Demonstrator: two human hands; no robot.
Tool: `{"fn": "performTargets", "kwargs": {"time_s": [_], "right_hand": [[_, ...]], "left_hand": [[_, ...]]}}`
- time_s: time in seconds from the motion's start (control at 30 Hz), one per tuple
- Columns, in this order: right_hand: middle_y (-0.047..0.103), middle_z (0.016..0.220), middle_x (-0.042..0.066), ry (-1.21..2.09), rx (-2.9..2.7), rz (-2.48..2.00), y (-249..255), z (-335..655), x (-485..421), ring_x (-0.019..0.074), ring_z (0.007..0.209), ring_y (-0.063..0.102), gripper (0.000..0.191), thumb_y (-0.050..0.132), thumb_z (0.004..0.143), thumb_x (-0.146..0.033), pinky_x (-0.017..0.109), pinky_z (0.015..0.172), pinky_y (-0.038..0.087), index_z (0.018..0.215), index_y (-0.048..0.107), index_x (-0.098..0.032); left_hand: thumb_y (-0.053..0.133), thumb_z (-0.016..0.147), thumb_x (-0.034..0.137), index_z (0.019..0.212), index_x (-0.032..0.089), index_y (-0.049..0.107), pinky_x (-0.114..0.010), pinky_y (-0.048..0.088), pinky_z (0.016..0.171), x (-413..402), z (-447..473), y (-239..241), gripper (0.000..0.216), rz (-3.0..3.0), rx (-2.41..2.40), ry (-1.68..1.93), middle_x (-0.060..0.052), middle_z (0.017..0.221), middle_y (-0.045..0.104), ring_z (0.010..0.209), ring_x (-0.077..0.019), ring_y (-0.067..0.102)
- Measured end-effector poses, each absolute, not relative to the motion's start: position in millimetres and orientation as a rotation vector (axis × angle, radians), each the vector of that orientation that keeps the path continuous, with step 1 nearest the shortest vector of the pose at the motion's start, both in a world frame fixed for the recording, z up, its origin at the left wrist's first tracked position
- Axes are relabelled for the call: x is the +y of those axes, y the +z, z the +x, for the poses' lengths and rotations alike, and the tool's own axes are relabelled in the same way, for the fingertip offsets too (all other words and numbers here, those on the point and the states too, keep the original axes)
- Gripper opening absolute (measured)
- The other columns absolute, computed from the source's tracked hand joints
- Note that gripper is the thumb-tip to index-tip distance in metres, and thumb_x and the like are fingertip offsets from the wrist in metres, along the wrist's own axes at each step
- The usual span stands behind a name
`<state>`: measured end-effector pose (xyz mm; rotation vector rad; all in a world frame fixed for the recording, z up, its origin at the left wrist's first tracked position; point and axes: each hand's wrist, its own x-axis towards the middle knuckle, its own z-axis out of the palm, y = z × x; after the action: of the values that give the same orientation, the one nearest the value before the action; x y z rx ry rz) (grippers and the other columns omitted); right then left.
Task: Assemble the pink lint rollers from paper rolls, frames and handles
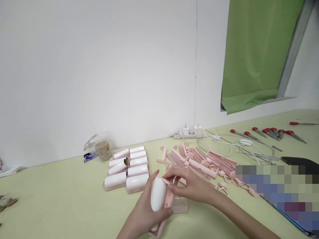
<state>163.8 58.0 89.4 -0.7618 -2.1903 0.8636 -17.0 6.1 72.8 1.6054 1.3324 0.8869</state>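
My left hand [143,212] is wrapped round a white tube-shaped casing [158,195] with a pink inner part [169,198] along its right side. At the upper end, my right hand [190,184] has its thumb and fingers pinched together against the pink part. Whether a small piece sits between those fingertips is hidden. Behind my left hand lie several similar white casings [138,182] in two columns; one rests tilted on top, its dark round end showing. Beyond my right hand is a loose pile of pink plastic parts [203,167]. A translucent pale pink block [180,205] sits below my right hand.
A power strip [188,135] with white plugs stands against the wall, its cables trailing right. Several red-handled screwdrivers [270,131] lie at the back right. A plastic bag with a tape roll [102,147] is at the left. A blurred-out patch covers the right edge.
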Motion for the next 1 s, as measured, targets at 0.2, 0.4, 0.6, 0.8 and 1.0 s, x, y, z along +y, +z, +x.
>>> {"fn": "performTargets", "kwargs": {"time_s": [0.2, 0.4, 0.6, 0.8, 1.0], "right_hand": [[0.057, 0.069, 0.001, 0.379, -2.638, -0.821, 91.5, 162.3, 46.6, 0.0145, 0.059, 0.05, 0.02, 0.058, 0.056, -0.021, 0.024, 0.051, 0.034, 0.076, 0.056, -0.018], [0.058, 0.072, 0.004, 0.318, -2.782, -0.679, 94.9, 154.7, 36.6, 0.0151, 0.062, 0.05, 0.013, 0.05, 0.062, -0.016, 0.024, 0.053, 0.033, 0.074, 0.054, -0.016], [0.058, 0.09, 0.003, 0.932, -2.484, -0.884, 97.7, 185.2, 47.3, 0.0169, 0.08, 0.055, 0.064, 0.06, 0.067, -0.032, 0.028, 0.07, 0.042, 0.124, 0.033, -0.023], [0.055, 0.107, 0.007, 1.42, -1.96, -0.68, 64.9, 160.1, 50.4, 0.0204, 0.098, 0.052, 0.046, 0.056, 0.075, -0.042, 0.035, 0.085, 0.041, 0.114, 0.046, -0.021], [0.054, 0.111, 0.007, 1.259, -1.63, -0.677, 67.8, 151.6, 54.7, 0.0212, 0.103, 0.05, 0.034, 0.047, 0.081, -0.043, 0.035, 0.086, 0.042, 0.109, 0.049, -0.023]], "left_hand": [[0.062, 0.058, 0.019, 0.121, 0.029, 0.04, -0.024, 0.044, 0.065, -9.7, -30.2, 82.6, 0.067, 1.808, 1.313, 0.536, 0.004, 0.094, 0.062, 0.078, -0.0186, 0.056], [0.061, 0.056, 0.018, 0.112, 0.031, 0.049, -0.022, 0.043, 0.063, -19.3, -36.5, 97.4, 0.059, 1.861, 1.314, 0.463, 0.006, 0.092, 0.063, 0.077, -0.018, 0.056], [0.059, 0.056, 0.016, 0.117, 0.029, 0.046, -0.028, 0.044, 0.077, -17.2, -41.1, 93.0, 0.064, 1.809, 1.462, 0.672, 0.001, 0.109, 0.059, 0.093, -0.0228, 0.055], [0.057, 0.064, 0.026, 0.12, 0.02, 0.039, -0.033, 0.04, 0.088, -1.1, -14.4, 74.8, 0.059, 1.678, 1.412, 1.182, -0.007, 0.118, 0.052, 0.104, -0.0244, 0.049], [0.057, 0.066, 0.03, 0.133, 0.022, 0.005, -0.038, 0.027, 0.098, 2.8, -24.8, 60.4, 0.085, 1.815, 1.261, 1.108, -0.009, 0.121, 0.043, 0.114, -0.0239, 0.039]]}}
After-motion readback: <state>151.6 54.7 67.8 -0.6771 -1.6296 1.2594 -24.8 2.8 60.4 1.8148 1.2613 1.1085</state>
